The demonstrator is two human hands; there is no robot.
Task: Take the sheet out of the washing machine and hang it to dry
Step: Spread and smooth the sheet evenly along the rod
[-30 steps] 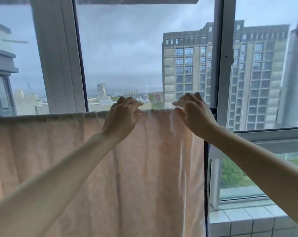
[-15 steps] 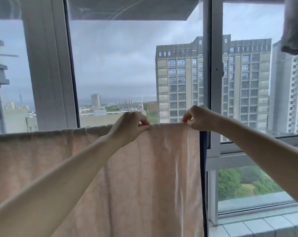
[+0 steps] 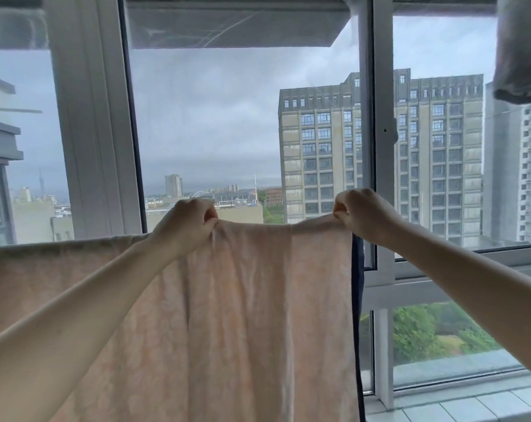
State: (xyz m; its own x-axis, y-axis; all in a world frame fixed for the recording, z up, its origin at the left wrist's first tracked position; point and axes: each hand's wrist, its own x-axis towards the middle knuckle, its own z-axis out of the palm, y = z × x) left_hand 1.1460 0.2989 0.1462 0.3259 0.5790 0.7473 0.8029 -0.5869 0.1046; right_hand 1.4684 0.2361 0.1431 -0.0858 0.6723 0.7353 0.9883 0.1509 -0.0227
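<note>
While the pale peach sheet (image 3: 252, 315) hung before the window (image 3: 206, 123), left hand (image 3: 186, 222) and right hand (image 3: 364, 213) each pinched its top edge, fingers curled.

The sheet (image 3: 243, 315) runs off the left and bottom edges, so its full width and its lower hem are out of view, and whatever bar or line carries it is hidden under its top fold. The fingertips of the left hand (image 3: 186, 225) and the right hand (image 3: 364, 216) are curled out of sight into the cloth they pinch. A grey cloth (image 3: 523, 50) at the upper right corner is cut off by the top and right edges, and only a thin strip of a dark fabric (image 3: 358, 269) shows behind the sheet's right edge.
</note>
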